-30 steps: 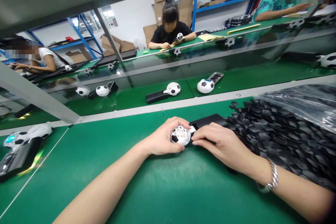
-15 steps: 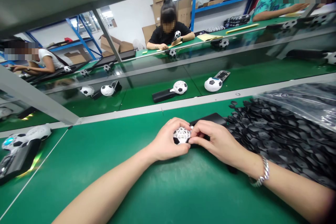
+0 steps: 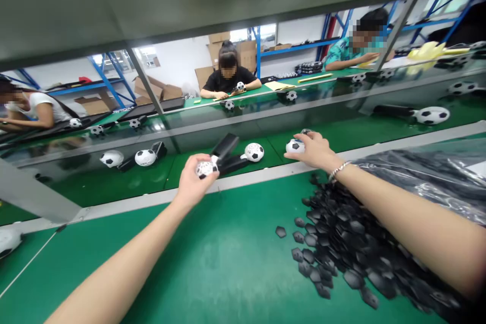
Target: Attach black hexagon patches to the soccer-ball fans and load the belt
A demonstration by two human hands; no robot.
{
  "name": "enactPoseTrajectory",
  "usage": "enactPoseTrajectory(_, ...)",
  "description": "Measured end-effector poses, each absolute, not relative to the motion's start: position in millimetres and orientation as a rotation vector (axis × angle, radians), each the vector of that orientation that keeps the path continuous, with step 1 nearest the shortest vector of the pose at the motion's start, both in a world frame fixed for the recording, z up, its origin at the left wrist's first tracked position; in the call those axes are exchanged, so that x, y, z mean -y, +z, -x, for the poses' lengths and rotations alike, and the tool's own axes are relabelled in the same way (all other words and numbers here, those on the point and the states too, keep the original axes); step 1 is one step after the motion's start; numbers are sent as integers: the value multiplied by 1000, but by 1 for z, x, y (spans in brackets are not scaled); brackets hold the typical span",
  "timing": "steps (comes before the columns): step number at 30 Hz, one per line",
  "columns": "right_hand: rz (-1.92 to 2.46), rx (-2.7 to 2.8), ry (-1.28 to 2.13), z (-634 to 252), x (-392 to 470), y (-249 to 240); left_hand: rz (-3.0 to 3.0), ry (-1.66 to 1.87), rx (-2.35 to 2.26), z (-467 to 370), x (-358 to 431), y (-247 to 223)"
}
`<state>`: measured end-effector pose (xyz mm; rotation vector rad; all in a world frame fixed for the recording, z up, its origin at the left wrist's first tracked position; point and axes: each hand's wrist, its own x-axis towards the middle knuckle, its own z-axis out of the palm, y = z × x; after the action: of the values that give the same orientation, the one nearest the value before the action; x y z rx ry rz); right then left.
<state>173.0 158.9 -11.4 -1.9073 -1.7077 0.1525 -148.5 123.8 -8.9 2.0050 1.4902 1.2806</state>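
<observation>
My left hand [image 3: 192,182] is closed round a white-and-black soccer-ball-headed device [image 3: 207,169], its black handle pointing up and away over the belt's near rail. Farther right, my right hand [image 3: 316,150] reaches over the belt with thumb and fingers round another soccer-ball-headed device [image 3: 293,147]. Its far end is mostly hidden behind my fingers. Between my hands a third soccer-ball-headed device [image 3: 254,152] lies on the belt, its handle partly behind the one I hold. Loose black pentagon pieces [image 3: 341,233] are heaped on the green table below my right forearm.
The green belt [image 3: 178,169] carries several more soccer-ball devices, such as one at the right [image 3: 432,115]. A metal rail [image 3: 129,199] edges it. A clear plastic bag [image 3: 413,172] lies beside the pieces. Co-workers sit across the line, one in black [image 3: 230,78].
My hands have parted and moved forward to the belt. My left hand carried its device up and left; my right hand let go of it and took hold of another on the belt.
</observation>
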Motion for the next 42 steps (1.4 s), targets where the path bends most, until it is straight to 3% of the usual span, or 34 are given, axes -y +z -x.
enactPoseTrajectory(6, 1953, 1611, 109, -186, -192, -21, -1975, 1365, -1763, 160, -200, -39)
enactPoseTrajectory(11, 1846, 1541, 166, -187, -148, 17, -2188, 1321, -1667, 140, -155, -33)
enactPoseTrajectory(16, 1032, 1465, 1004, -129, -56, 39, -2808, 1204, -1097, 104, -73, 5)
enactPoseTrajectory(18, 957, 1550, 1254, -107, -30, 34, -2914, 989, -944, 101, -49, 12)
enactPoseTrajectory(20, 1027, 1674, 1300, -98, -18, 21, -2892, 681, -914, 108, -33, 11)
enactPoseTrajectory(23, 1337, 1905, 838, -104, -17, -4, -2727, 303, -1118, 127, -21, 4)
enactPoseTrajectory(26, 1435, 2264, 445, -110, -17, -25, -2541, 149, -1289, 145, -18, 1)
enactPoseTrajectory(42, 1250, 2671, -464, -96, -10, -45, -2432, 33, -1365, 138, -21, -4)
